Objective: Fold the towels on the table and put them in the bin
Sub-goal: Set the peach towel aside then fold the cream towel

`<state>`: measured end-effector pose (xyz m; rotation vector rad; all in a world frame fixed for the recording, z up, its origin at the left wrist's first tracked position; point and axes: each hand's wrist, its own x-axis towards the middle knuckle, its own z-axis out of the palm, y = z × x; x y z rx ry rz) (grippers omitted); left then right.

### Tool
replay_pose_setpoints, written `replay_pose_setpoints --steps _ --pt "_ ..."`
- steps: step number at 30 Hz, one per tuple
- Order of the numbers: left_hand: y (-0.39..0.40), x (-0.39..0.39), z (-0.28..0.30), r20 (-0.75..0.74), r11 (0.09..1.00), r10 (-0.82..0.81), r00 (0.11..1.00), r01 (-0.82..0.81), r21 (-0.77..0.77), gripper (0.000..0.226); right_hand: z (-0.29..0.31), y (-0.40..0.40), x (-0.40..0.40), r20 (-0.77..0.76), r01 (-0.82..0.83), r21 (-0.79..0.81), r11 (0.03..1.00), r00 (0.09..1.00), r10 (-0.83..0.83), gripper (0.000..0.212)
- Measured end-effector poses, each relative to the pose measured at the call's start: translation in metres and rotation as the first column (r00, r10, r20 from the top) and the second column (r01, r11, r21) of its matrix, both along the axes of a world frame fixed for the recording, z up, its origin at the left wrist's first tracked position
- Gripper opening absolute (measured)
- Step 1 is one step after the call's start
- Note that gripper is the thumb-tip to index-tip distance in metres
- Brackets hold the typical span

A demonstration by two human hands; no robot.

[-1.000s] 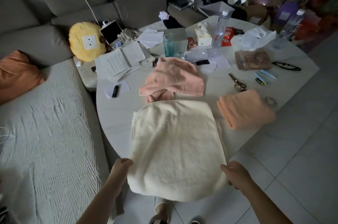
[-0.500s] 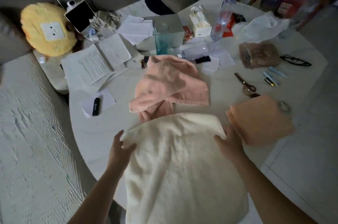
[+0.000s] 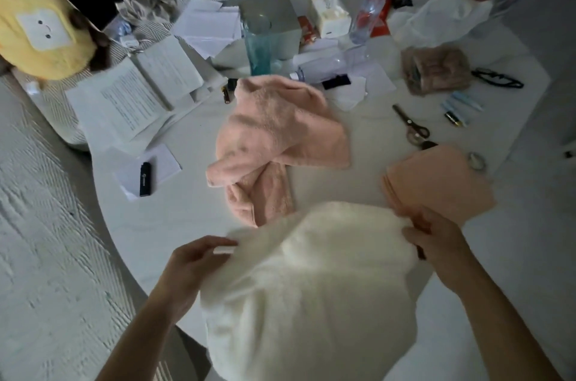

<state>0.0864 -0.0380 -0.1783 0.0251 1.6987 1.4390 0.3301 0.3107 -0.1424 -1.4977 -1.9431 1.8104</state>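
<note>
Fingers of the left hand (image 3: 194,265) are pinching the left far corner of the cream towel (image 3: 311,293), with the thumb and the first fingers closing on a small white tag or hem there. The right hand (image 3: 436,240) is gripping the right far corner in the same way, its fingers curling round the edge, though the blur is hiding exactly how they are lying. Between both hands the cream towel is rising in a soft hump, and its near part is hanging over the near edge of the table (image 3: 156,225), so I judge that one fold is being made just now and is not finished. Beyond it, the pink towel (image 3: 280,144) is lying in a loose crumpled heap in the middle of the table, touching or nearly touching the far edge of the cream one; it is looking unfolded. To the right, the orange towel (image 3: 436,184) is sitting as a flat neat stack just beside the right hand, so this one seems to be already folded. The bin is not showing in this view, and no towel is appearing to be put away. So, in my judgement, the task is somewhere in the early middle: one towel folded, one in work, one waiting, and all three are needing to go into the bin.
</note>
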Motion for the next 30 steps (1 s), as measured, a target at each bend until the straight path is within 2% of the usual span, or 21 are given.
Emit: replay_pose_setpoints --steps 2,5,9,13,15,17,18,22,27,30 --pt "-0.009 0.011 -0.003 0.055 0.994 -0.082 0.995 0.085 -0.065 0.021 0.002 -0.003 0.037 0.043 -0.003 0.044 0.999 0.999 0.001 0.044" --pt "-0.007 0.028 -0.021 -0.086 0.960 -0.166 0.982 0.141 -0.240 0.031 -0.016 -0.006 0.056 0.088 0.018 0.060 0.998 0.996 -0.024 0.044" --pt "0.019 0.035 -0.038 -0.275 0.953 -0.058 0.960 -0.029 -0.302 0.038 -0.047 -0.006 0.029 0.086 0.068 0.110 0.992 0.993 -0.078 0.040" --pt "0.034 0.020 -0.047 -0.379 0.929 0.087 0.921 -0.213 -0.303 0.039 -0.070 -0.004 0.001 0.054 0.170 0.263 0.950 0.980 -0.191 0.033" --pt "0.036 0.018 -0.054 -0.418 0.906 0.056 0.907 -0.223 -0.361 0.036 -0.077 -0.005 -0.006 0.097 0.044 0.319 0.947 0.992 -0.078 0.033" --pt "0.035 0.021 -0.060 -0.435 0.872 -0.013 0.900 -0.203 -0.446 0.030 -0.084 -0.009 -0.011 0.197 -0.134 0.318 0.939 0.978 0.072 0.034" --pt "0.033 0.022 -0.062 -0.445 0.863 -0.026 0.895 -0.204 -0.461 0.028 -0.087 -0.010 -0.013 0.217 -0.161 0.308 0.937 0.971 0.096 0.034" --pt "0.030 0.017 -0.065 -0.481 0.877 -0.069 0.874 -0.176 -0.447 0.022 -0.087 -0.012 -0.012 0.162 -0.096 0.329 0.940 0.986 0.044 0.033" --pt "0.027 0.013 -0.072 -0.551 0.856 -0.176 0.816 -0.149 -0.495 0.016 -0.089 -0.018 0.000 0.257 -0.239 0.295 0.925 0.952 0.164 0.046" --pt "0.023 0.012 -0.075 -0.540 0.848 -0.117 0.833 -0.199 -0.491 0.028 -0.089 -0.028 0.013 0.215 -0.113 0.301 0.947 0.975 0.048 0.041"
